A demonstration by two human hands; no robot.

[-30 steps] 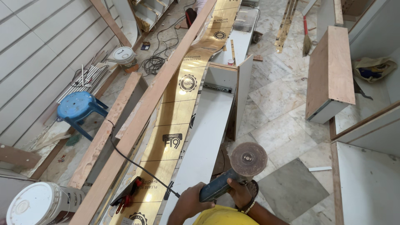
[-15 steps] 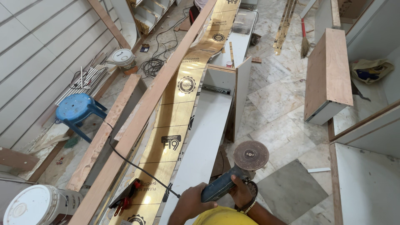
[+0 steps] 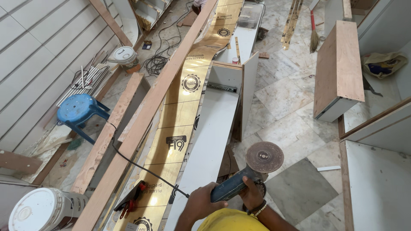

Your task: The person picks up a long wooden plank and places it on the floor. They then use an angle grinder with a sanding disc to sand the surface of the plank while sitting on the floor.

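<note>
Grinder (image 3: 239,182) has crept a bit up and right vs 0.5 s ago; disc now sits over the floor tiles, just beside the white board (image 3: 209,141). Your left hand (image 3: 200,201) is clenched round the rear of the body, right hand (image 3: 250,194) wraps it near the head. Cord (image 3: 141,167) trails left across the gold sheet (image 3: 180,119), as before.

Angle grinders (image 3: 246,179): one
Hands: two, left hand (image 3: 201,202), right hand (image 3: 250,196)
Blue stools (image 3: 77,109): one
White buckets (image 3: 40,211): one
Brooms (image 3: 314,36): one
</note>
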